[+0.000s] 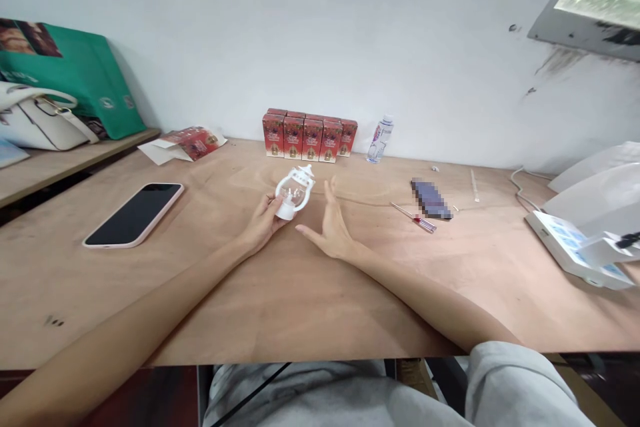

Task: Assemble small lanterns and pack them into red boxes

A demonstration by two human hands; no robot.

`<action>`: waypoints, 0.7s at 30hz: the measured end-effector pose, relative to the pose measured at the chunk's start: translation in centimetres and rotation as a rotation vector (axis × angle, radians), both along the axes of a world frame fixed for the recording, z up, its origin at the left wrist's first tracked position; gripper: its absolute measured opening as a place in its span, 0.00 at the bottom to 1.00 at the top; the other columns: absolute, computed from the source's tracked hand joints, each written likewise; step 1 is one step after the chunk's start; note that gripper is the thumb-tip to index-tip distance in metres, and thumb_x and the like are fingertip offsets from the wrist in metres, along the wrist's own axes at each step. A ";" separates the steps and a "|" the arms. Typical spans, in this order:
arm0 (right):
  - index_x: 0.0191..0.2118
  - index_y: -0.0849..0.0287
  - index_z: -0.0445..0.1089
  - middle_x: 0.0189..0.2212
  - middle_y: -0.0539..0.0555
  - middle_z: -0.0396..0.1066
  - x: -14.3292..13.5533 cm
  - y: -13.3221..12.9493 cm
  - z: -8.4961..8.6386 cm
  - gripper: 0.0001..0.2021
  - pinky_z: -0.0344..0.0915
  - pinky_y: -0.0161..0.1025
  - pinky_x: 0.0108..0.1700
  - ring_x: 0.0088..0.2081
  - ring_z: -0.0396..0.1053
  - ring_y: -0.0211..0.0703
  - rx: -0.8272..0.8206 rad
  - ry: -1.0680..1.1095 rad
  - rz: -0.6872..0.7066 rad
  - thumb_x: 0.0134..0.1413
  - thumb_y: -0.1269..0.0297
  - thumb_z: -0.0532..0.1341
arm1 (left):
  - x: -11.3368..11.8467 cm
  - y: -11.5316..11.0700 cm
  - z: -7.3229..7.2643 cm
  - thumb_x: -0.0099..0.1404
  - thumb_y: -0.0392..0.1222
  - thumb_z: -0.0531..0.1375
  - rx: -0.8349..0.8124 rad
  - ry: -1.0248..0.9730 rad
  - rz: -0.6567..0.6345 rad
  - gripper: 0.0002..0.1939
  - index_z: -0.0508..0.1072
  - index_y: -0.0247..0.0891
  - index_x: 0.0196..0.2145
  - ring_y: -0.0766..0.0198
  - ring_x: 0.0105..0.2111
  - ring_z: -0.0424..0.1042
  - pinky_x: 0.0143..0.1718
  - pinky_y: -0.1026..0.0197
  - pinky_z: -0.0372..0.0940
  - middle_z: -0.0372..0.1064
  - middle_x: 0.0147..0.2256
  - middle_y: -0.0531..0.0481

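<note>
A small white lantern [295,192] with a clear round body, a ring-shaped frame and a pointed top is in my left hand [263,221]. My left fingers close around its white base, and the lantern leans a little to the right. Just right of it, my right hand [333,225] is held upright above the table, palm toward the lantern. Its fingers are stretched out with the thumb apart, and it touches nothing that I can see.
Red printed boxes [313,140] stand in rows by the wall, beside a plastic bottle [381,139]. A phone [135,215] lies at left, flattened red packaging [185,143] behind it. Rightward are a screwdriver [415,218], a blurred dark object [431,199] and a white device [575,248].
</note>
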State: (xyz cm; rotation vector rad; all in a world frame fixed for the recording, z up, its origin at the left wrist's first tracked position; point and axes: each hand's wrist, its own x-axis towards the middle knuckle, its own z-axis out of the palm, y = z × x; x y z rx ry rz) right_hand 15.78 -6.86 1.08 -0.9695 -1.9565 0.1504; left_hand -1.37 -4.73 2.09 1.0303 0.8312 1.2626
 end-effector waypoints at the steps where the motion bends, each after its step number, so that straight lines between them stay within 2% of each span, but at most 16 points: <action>1: 0.65 0.59 0.25 0.65 0.67 0.35 0.0 0.3 -0.2 0.47 0.52 0.56 0.62 0.66 0.41 0.52 -0.109 0.137 0.078 0.52 0.49 0.59 | 0.0 -0.1 -0.2 0.57 0.52 0.60 0.056 0.101 -0.004 0.16 0.61 0.39 0.36 0.61 0.42 0.68 0.47 0.53 0.65 0.67 0.39 0.50; 3: 0.64 0.55 0.29 0.63 0.63 0.47 -0.1 1.1 -0.5 0.45 0.57 0.51 0.60 0.61 0.54 0.46 -0.329 0.403 0.247 0.51 0.47 0.59 | 0.1 -0.3 -0.4 0.58 0.53 0.59 0.193 0.328 -0.047 0.18 0.62 0.39 0.39 0.60 0.44 0.67 0.49 0.53 0.63 0.67 0.40 0.50; 6: 0.58 0.54 0.48 0.55 0.58 0.62 0.0 2.1 -0.6 0.35 0.63 0.47 0.56 0.54 0.64 0.43 -0.592 0.682 0.366 0.48 0.48 0.61 | 0.2 -0.4 -0.4 0.60 0.54 0.56 0.375 0.567 -0.137 0.21 0.61 0.39 0.46 0.57 0.49 0.64 0.53 0.53 0.58 0.65 0.46 0.47; 8: 0.53 0.56 0.56 0.50 0.56 0.67 0.0 2.4 -0.6 0.31 0.64 0.46 0.54 0.50 0.67 0.43 -0.651 0.790 0.359 0.44 0.51 0.64 | 0.1 0.0 -0.5 0.62 0.54 0.53 0.447 0.635 -0.175 0.22 0.61 0.40 0.50 0.56 0.53 0.61 0.56 0.54 0.55 0.63 0.51 0.46; 10: 0.49 0.57 0.58 0.47 0.56 0.69 -0.1 2.5 -0.6 0.29 0.65 0.46 0.53 0.48 0.69 0.43 -0.613 0.859 0.305 0.42 0.53 0.66 | -0.4 1.0 -0.6 0.64 0.53 0.50 0.449 0.666 -0.176 0.21 0.62 0.40 0.50 0.56 0.55 0.60 0.58 0.54 0.52 0.63 0.53 0.45; 11: 0.49 0.57 0.58 0.47 0.56 0.69 -0.1 2.6 -0.6 0.28 0.64 0.46 0.53 0.48 0.69 0.43 -0.572 0.879 0.264 0.42 0.53 0.66 | -0.9 1.7 -0.6 0.64 0.53 0.49 0.417 0.669 -0.138 0.20 0.64 0.39 0.48 0.56 0.54 0.60 0.58 0.53 0.51 0.64 0.52 0.45; 14: 0.48 0.57 0.58 0.48 0.57 0.68 0.0 2.6 -0.9 0.26 0.62 0.47 0.54 0.49 0.67 0.43 -0.423 0.881 0.087 0.44 0.53 0.64 | -3.4 4.6 -0.8 0.62 0.48 0.54 0.281 0.656 0.165 0.14 0.68 0.39 0.42 0.55 0.53 0.62 0.58 0.52 0.51 0.67 0.47 0.45; 17: 0.47 0.58 0.58 0.46 0.57 0.67 0.3 2.6 -1.1 0.25 0.62 0.48 0.53 0.48 0.66 0.44 -0.310 0.804 -0.103 0.45 0.53 0.64 | -6.7 7.6 -0.8 0.54 0.38 0.61 0.145 0.481 0.462 0.12 0.68 0.38 0.38 0.55 0.50 0.64 0.55 0.51 0.55 0.67 0.42 0.46; 19: 0.46 0.58 0.59 0.45 0.57 0.67 0.5 2.4 -1.0 0.24 0.62 0.49 0.52 0.47 0.66 0.46 -0.276 0.707 -0.197 0.45 0.54 0.64 | -8.6 9.4 -0.7 0.54 0.33 0.60 0.130 0.438 0.533 0.13 0.66 0.36 0.39 0.58 0.48 0.64 0.55 0.51 0.55 0.66 0.39 0.47; 21: 0.45 0.58 0.60 0.45 0.58 0.66 0.7 2.1 -0.8 0.23 0.61 0.50 0.51 0.47 0.65 0.47 -0.254 0.594 -0.264 0.45 0.55 0.64 | -10.1 10.9 -0.5 0.56 0.29 0.56 0.136 0.365 0.543 0.13 0.62 0.34 0.41 0.63 0.41 0.66 0.50 0.52 0.59 0.63 0.35 0.50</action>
